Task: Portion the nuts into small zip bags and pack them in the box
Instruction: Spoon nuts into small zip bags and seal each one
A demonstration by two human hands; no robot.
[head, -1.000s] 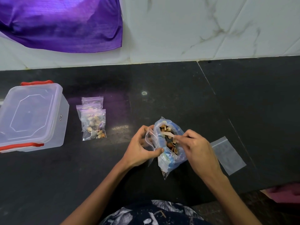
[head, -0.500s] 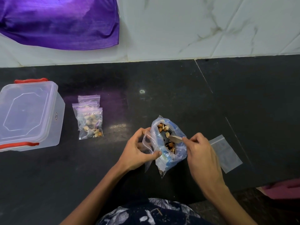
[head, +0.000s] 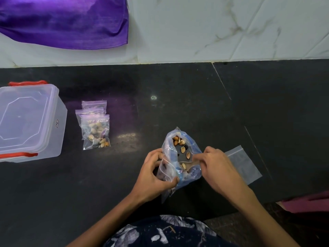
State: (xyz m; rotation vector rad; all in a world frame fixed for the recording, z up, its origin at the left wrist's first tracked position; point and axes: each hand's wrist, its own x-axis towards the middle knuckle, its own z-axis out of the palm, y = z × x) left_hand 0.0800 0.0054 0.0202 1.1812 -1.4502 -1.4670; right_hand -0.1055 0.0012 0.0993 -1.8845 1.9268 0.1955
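Note:
A large bluish clear bag of nuts [head: 191, 139] lies open on the black counter [head: 178, 97] in front of me. My left hand [head: 151, 177] pinches an open small zip bag [head: 166, 171] against the big bag's left side. My right hand [head: 219, 166] pinches a pale spoon-like tool [head: 193, 163], blurred, at the big bag's mouth. Three filled small bags [head: 95, 129] lie stacked at the left. Beside them stands the clear box [head: 53, 122], its lid with red clips shut.
An empty small zip bag [head: 243, 164] lies flat just right of my right hand. A purple cloth [head: 62, 20] hangs on the tiled wall behind. A pink object [head: 306, 202] shows past the counter's front edge at the lower right.
My right hand has drawn back a little to the right from over the nuts, with the pale tool still in its fingers. My left hand keeps its hold on the small bag.

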